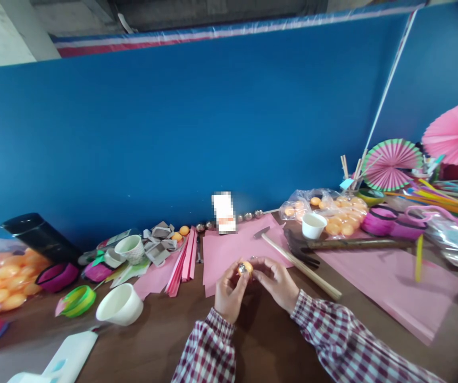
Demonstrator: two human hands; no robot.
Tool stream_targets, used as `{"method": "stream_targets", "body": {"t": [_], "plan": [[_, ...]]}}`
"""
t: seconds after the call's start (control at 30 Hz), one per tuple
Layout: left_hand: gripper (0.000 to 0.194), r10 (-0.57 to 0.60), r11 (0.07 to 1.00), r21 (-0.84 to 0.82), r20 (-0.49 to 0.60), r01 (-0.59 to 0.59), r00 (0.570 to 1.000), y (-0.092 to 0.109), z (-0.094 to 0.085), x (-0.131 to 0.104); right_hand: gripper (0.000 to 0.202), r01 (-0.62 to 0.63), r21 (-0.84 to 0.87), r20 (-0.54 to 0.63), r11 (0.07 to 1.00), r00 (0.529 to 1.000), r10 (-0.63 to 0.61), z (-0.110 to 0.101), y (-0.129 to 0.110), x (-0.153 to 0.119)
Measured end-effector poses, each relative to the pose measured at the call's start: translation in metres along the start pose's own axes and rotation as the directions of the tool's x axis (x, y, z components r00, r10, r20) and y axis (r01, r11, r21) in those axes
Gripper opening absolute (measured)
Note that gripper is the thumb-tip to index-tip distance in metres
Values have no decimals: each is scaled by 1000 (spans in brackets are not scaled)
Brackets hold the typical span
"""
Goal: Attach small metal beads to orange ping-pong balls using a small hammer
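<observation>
My left hand (231, 292) pinches a small orange ball (248, 266) between thumb and fingers. A shiny silvery patch shows on the ball's front; whether it is a separate metal bead I cannot tell. Close on the ball's right side is my right hand (277, 281), its thumb and fingers curled together. What lies between those fingertips, if anything, is too small to make out. Both hands are just above the near edge of pink paper sheets (229, 260). A light-handled hammer (302, 266) lies right of my right hand.
Several metal balls (248, 216) line the foot of the blue partition (213, 122). Bags of orange balls (344, 213) stand at both sides. White cups (120, 304), a dark claw hammer (300, 246), folded pink strips (189, 255) and paper fans (392, 165) crowd around the work area.
</observation>
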State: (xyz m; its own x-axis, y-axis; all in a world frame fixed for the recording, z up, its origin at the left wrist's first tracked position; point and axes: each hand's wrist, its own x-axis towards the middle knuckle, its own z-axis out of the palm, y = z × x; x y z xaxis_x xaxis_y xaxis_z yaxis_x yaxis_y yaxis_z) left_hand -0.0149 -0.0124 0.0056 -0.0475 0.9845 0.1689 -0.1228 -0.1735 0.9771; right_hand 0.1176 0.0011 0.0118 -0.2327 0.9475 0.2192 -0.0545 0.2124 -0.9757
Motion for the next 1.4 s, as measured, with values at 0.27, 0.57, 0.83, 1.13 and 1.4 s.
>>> {"method": "stream_targets", "body": {"t": [0.27, 0.57, 0.83, 1.13, 1.4], "plan": [[48, -68, 994, -89, -127, 57, 990, -3, -4, 5, 20, 44, -534, -221, 844, 957, -190, -35, 10, 14], [50, -84, 987, -146, -123, 66, 989, -8, -4, 3, 28, 207, -897, 109, 391, 960, -258, -33, 11, 15], [44, -19, 996, -86, -88, 12, 996, -7, -3, 2, 23, 181, -915, 107, 361, 971, -215, -34, 13, 17], [44, -42, 994, -103, -92, 33, 995, -3, -2, 2, 21, 122, -927, 88, 355, 990, -111, -32, 3, 17], [49, -121, 984, -141, -70, 110, 990, -6, -3, 3, 26, 127, -931, 73, 342, 983, -166, -39, 6, 13]]}}
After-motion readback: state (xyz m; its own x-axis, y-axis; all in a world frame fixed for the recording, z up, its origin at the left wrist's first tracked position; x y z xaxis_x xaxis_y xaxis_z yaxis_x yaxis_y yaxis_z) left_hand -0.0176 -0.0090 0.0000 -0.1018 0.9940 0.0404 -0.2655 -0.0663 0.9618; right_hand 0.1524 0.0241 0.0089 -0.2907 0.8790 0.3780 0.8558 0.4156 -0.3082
